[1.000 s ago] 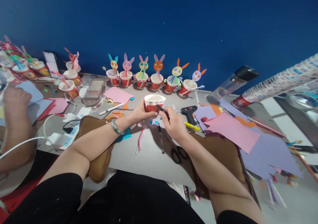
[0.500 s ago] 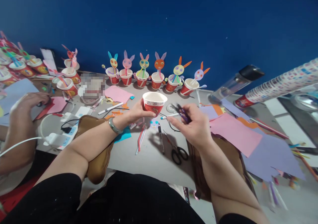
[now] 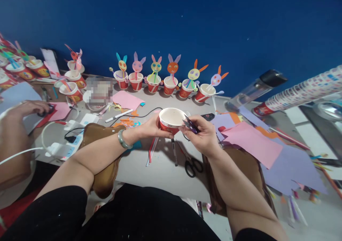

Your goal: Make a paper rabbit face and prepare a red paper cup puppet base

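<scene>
My left hand (image 3: 150,127) is wrapped round the side of a red and white paper cup (image 3: 167,126), raised over the table with its mouth tilted toward me. My right hand (image 3: 205,133) grips small dark purple scissors (image 3: 190,125), whose pointed tips are at the cup's right rim. Fingers of the right hand seem to touch the cup's wall there. Below the cup lie a pen (image 3: 174,153), larger black-handled scissors (image 3: 192,166) and some red and white strips (image 3: 151,152).
Along the blue wall stands a row of cups with paper rabbit heads (image 3: 172,68). A stack of cups (image 3: 301,88) leans at right beside a clear tumbler (image 3: 247,91). Pink paper (image 3: 253,141) lies right. Another person's hand (image 3: 32,107) and a power strip (image 3: 73,146) are left.
The cup has moved slightly right and toward me in my left hand. My right hand has brought the small scissors in to the cup's rim.
</scene>
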{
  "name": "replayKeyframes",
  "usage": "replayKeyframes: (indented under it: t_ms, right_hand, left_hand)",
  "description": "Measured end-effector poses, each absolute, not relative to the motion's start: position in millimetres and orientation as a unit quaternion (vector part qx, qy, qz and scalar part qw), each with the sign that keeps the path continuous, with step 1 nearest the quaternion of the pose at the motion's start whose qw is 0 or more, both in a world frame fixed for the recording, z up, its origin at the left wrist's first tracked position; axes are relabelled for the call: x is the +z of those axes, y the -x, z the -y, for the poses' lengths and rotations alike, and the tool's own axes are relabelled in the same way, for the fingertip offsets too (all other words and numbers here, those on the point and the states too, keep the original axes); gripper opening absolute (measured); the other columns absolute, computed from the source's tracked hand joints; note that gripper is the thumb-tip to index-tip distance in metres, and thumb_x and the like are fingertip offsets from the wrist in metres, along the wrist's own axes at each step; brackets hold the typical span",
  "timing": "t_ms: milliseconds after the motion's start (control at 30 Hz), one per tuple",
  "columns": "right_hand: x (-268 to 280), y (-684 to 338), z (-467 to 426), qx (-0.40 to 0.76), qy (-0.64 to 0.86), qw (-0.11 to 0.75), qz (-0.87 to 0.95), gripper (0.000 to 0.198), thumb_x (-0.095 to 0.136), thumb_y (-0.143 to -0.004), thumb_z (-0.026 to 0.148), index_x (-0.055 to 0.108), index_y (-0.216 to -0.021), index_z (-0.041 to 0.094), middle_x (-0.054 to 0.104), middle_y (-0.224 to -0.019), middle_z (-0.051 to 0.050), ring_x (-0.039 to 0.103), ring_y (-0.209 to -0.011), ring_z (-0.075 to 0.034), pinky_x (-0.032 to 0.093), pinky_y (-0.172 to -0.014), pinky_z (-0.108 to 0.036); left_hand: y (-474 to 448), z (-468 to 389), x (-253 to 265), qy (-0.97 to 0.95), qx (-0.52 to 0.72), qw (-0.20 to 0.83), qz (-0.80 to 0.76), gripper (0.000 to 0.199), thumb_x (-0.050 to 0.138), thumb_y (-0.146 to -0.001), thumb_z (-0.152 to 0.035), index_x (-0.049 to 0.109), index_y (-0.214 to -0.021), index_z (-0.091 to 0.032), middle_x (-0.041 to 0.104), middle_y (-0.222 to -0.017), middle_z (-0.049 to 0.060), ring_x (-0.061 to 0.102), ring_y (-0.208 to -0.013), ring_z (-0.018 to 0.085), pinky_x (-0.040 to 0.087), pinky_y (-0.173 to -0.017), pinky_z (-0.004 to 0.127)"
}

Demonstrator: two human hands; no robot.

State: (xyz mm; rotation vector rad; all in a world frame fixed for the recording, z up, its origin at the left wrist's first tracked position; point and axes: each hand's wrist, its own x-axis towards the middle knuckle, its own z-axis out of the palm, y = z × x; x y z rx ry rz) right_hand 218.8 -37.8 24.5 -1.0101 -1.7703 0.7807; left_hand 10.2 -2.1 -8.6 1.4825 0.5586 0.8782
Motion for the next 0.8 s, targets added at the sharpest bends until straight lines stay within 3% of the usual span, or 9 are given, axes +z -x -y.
replayKeyframes:
  t_ms: [133,333,600,800]
  right_hand:
    - [24,-219,36,0.308,0.402,0.460,0.730,0.012,0.072,-0.085,0.028,0.062,-0.084,0.022,0.056,-0.066,0.005,0.047,-0.057,-0.009,0.038,-0.055,-0.025]
    - [29,-216,37,0.324,0.406,0.465,0.717,0.013,0.071,-0.084,0.028,0.060,-0.083,0.022,0.054,-0.065,0.006,0.043,-0.054,-0.008,0.035,-0.053,-0.024]
    - [31,-215,40,0.260,0.430,0.529,0.684,0.023,0.072,-0.084,0.038,0.058,-0.093,0.023,0.059,-0.072,0.003,0.050,-0.058,-0.010,0.040,-0.055,-0.024]
    - [37,-212,54,0.243,0.453,0.385,0.766,0.019,0.059,-0.094,0.040,0.057,-0.093,0.022,0.053,-0.061,0.005,0.046,-0.051,-0.010,0.037,-0.053,-0.024]
  left_hand:
    - [-9,2,-5,-0.639,0.403,0.610,-0.238,0.067,0.095,-0.061,-0.036,0.065,-0.117,-0.015,0.072,-0.107,0.011,0.067,-0.103,0.026,0.055,-0.095,0.042]
    - [-4,5,-8,-0.559,0.371,0.702,-0.238,0.057,0.090,-0.069,-0.037,0.065,-0.117,-0.019,0.069,-0.100,0.009,0.066,-0.088,0.021,0.059,-0.070,0.032]
    - [-10,3,-4,-0.513,0.439,0.682,-0.280,0.064,0.093,-0.063,-0.032,0.063,-0.118,-0.016,0.071,-0.111,0.011,0.067,-0.097,0.023,0.055,-0.083,0.035]
    - [-10,0,-6,-0.489,0.484,0.650,-0.324,0.064,0.092,-0.065,-0.033,0.060,-0.117,-0.015,0.072,-0.108,0.011,0.069,-0.095,0.022,0.056,-0.081,0.035]
